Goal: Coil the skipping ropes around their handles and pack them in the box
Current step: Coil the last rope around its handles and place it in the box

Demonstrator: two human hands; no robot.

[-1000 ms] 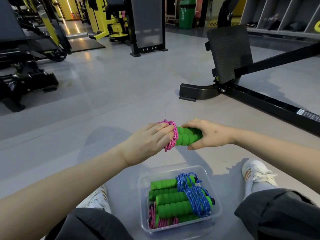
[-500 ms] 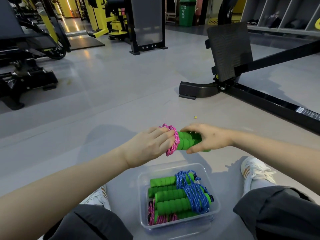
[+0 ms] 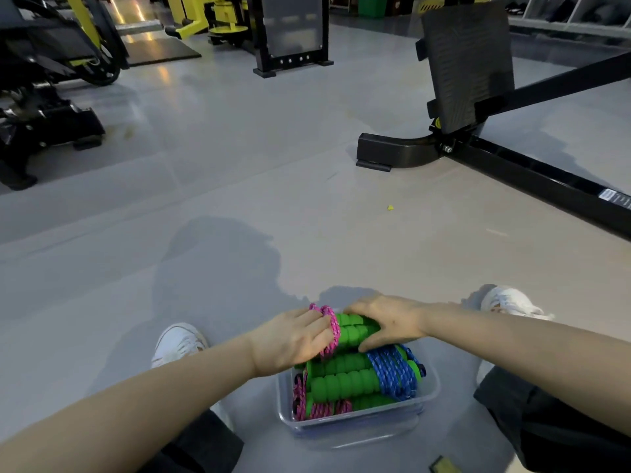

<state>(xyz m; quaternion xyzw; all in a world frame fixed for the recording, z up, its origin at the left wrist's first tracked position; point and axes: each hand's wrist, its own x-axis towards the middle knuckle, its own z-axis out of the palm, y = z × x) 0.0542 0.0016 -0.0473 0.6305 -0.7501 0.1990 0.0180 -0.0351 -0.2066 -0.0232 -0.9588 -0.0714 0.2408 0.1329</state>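
At six o'clock on the grey gym floor, between a seated person's knees, a clear rectangular plastic box already holds packed skipping ropes: green foam grips bound in blue braided cord on its three o'clock side, and loops of pink cord along its near wall. Just beyond, at the box's twelve o'clock rim, both hands press down the latest bundle, a pair of green ribbed foam handles wound with pink braided cord. A second ago the bundle was held in the air, well clear of the box; it now sits low against the packed ropes. The left hand is curled round the pink-wound end and the right hand is wrapped over the bare green end, so neither has let go. By the look of it, coiling is done and only seating and release remain. White trainers flank the scene at nine o'clock and two o'clock; farther off lie a small yellow scrap and a black bench frame.
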